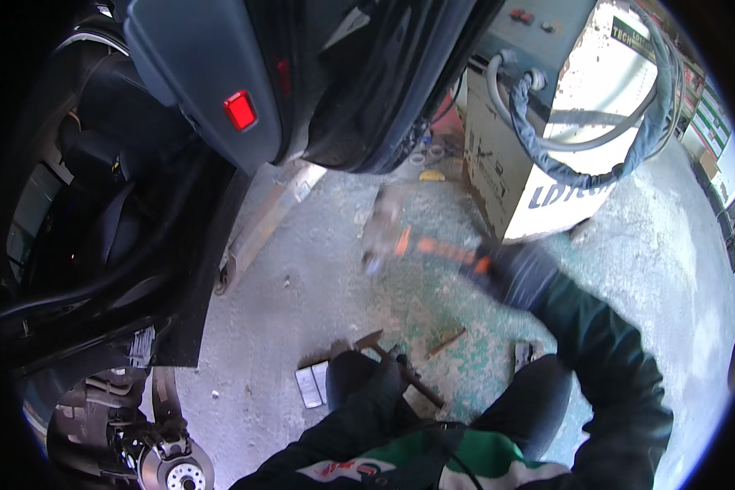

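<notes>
My right hand [510, 273], in a dark glove, is closed on a hammer [437, 249] with an orange-and-black handle, raised over the floor; its head is smeared by motion. My left hand [390, 366] is low beside my left knee, dark and partly lost against the clothing, closed at a dark metal piece [420, 392] that I cannot make out clearly. A pale rectangular piece [311, 384] lies left of that knee. A thin brown bar [445, 343] lies on the floor, and a small dark part [523, 356] sits by my right knee.
A black car with an open door [192, 77] fills the upper left, a bare brake disc [171, 469] below it. A metal beam [261, 224] lies under the door. A white machine with hoses [514, 188] stands upper right; small rings [429, 155] lie beside it.
</notes>
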A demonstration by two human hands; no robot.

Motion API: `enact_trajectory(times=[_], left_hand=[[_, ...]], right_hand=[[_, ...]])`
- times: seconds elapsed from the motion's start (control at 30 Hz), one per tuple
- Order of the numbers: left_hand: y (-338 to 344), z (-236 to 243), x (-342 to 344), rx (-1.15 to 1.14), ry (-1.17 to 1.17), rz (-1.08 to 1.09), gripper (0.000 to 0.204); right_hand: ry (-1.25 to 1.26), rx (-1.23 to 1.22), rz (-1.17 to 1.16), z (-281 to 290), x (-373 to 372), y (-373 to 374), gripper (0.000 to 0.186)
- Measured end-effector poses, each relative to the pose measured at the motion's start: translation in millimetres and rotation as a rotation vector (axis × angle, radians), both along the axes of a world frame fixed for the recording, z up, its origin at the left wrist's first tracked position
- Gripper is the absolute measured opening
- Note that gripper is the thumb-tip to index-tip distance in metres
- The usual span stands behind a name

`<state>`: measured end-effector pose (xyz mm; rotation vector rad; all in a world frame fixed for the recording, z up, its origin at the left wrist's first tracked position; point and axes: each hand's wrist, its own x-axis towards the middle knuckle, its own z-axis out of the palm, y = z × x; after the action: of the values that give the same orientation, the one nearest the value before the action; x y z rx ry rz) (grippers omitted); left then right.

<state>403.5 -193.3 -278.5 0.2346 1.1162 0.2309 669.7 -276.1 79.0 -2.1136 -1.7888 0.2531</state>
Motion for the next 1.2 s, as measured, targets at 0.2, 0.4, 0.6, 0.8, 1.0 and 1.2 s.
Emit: enact_trajectory(times=[0.2, 0.4, 0.6, 0.8, 1.0, 1.2], left_hand=[[-1.6, 4.7, 3.9, -0.001, 0.062, 0.01, 0.043], [-1.5, -6.6, 9.5, 0.015, 0.096, -0.118, 0.04], [-8.9, -20.7, 19.6, 0.123, 0.345, -0.299, 0.031], [-31.3, -36.1, 27.7, 0.308, 0.496, -0.56, 0.027], [-52.3, -105.0, 23.5, 0.525, 0.484, -0.987, 0.042], [-28.6, -62.8, 65.9, 1.184, 0.148, -1.318, 0.035]], right_hand=[[0.117, -0.269, 0.053, -75.4, -47.5, -30.1, 0.042], [0.309, -0.377, -0.226, -125.1, -52.7, -55.9, 0.047], [0.602, -0.208, -0.7, -281.3, -69.4, -93.7, 0.042], [0.37, -0.721, -0.346, -418.6, -52.9, -133.4, 0.027], [0.263, -0.614, -0.28, -438.6, -38.7, -144.1, 0.019], [0.215, -0.658, -0.482, -416.1, -12.3, -138.8, 0.017]])
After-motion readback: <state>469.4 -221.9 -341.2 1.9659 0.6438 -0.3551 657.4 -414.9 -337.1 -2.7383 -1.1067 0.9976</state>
